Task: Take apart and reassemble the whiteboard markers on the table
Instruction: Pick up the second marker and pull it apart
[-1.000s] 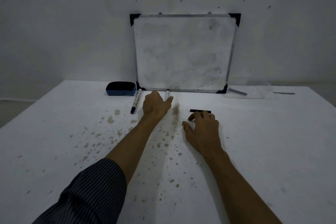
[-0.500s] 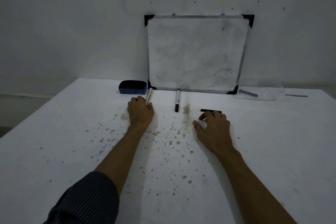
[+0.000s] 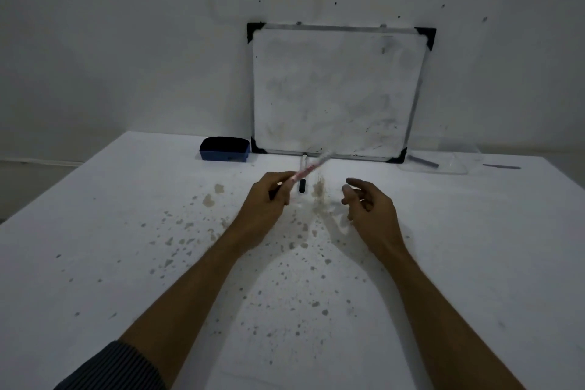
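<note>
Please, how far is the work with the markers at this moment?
It looks early. Nothing shows as taken apart or rebuilt. In hand: the left hand grips a white marker, lifted and blurred, while the right hand is open, holding nothing visible. Left: a second marker with a black cap lies untouched on the table before the whiteboard. Both markers seem yet to be opened and reassembled.

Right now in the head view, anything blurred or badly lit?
Head view: dim overall, brightest patch on the table between the hands; the marker in the left hand is motion-smeared; right hand open, fairly sharp; the table's far edge bows from the wide lens.
</note>
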Demonstrator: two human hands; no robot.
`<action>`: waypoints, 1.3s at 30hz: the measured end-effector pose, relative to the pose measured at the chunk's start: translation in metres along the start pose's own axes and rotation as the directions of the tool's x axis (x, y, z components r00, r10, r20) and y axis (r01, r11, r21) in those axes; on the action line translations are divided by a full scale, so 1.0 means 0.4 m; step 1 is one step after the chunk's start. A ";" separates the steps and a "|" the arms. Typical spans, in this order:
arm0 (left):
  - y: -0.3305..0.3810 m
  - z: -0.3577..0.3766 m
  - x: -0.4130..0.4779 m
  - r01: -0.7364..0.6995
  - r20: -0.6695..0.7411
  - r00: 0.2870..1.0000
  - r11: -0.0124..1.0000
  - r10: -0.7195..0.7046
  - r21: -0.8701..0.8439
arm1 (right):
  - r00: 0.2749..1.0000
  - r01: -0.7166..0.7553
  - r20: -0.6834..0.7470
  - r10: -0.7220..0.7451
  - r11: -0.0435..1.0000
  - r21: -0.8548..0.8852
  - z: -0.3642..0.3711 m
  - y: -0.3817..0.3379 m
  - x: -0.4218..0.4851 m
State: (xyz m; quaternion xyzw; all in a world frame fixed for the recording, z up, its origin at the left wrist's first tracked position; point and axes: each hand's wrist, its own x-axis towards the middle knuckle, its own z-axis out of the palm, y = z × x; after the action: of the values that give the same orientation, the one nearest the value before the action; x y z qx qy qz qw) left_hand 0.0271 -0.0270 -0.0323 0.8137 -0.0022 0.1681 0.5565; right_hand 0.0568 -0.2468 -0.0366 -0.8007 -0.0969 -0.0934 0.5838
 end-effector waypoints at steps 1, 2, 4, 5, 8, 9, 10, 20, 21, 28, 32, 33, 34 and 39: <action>0.003 0.006 -0.012 -0.018 0.048 0.999 0.999 0.020 -0.038 | 1.000 -0.005 0.008 0.004 0.998 0.060 -0.003 -0.003 -0.001; 0.000 0.011 -0.020 -0.029 0.091 0.995 0.998 0.034 -0.059 | 1.000 -0.012 0.011 0.010 0.993 0.121 -0.005 -0.007 -0.001; -0.007 0.019 -0.029 -0.038 0.161 0.986 0.997 0.047 -0.063 | 1.000 -0.027 0.011 0.025 0.973 0.229 -0.011 -0.019 -0.002; -0.010 0.020 -0.031 -0.037 0.181 0.982 0.998 0.048 -0.060 | 0.999 -0.032 0.013 0.030 0.961 0.274 -0.014 -0.024 -0.002; -0.008 0.024 -0.033 -0.037 0.214 0.975 0.997 0.050 -0.069 | 0.998 -0.056 0.031 0.048 0.932 0.357 -0.019 -0.029 0.000; -0.007 0.025 -0.036 -0.059 0.219 0.974 0.998 0.064 -0.029 | 0.998 -0.065 0.043 0.053 0.925 0.374 -0.019 -0.032 -0.001; -0.003 0.028 -0.039 -0.109 0.220 0.970 0.993 0.098 0.036 | 0.997 -0.069 0.053 0.053 0.921 0.383 -0.018 -0.032 -0.001; -0.004 0.068 -0.037 -0.555 0.274 0.831 0.681 0.484 0.477 | 0.982 0.052 0.177 -0.070 0.993 0.104 0.018 -0.016 -0.019; -0.011 0.060 -0.033 -0.558 0.297 0.830 0.694 0.473 0.454 | 0.988 0.077 0.138 -0.076 0.997 -0.005 0.022 -0.009 -0.019; 0.004 0.058 -0.032 -0.643 0.320 0.762 0.606 0.562 0.468 | 0.997 0.073 -0.010 -0.081 0.942 -0.327 0.048 -0.002 -0.024; 0.016 0.083 -0.049 -0.670 0.329 0.738 0.584 0.589 0.458 | 0.998 0.031 -0.049 -0.046 0.959 -0.283 0.035 0.009 -0.012; 0.016 0.084 -0.047 -0.657 0.319 0.751 0.604 0.579 0.451 | 0.996 0.050 -0.057 -0.068 0.961 -0.273 0.034 0.013 -0.012; 0.015 0.084 -0.043 -0.632 0.313 0.773 0.638 0.551 0.440 | 0.993 0.077 -0.060 -0.097 0.960 -0.270 0.034 0.014 -0.014; 0.039 0.073 -0.042 -0.331 0.378 0.894 0.922 0.240 0.200 | 0.930 0.333 -0.041 -0.366 0.883 -0.330 0.028 0.005 -0.009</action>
State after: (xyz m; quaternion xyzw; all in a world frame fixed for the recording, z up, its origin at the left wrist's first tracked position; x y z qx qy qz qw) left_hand 0.0163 -0.0626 -0.0323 0.8866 -0.1986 0.1015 0.4052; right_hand 0.0542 -0.2370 -0.0429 -0.8475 -0.1936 -0.2520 0.4251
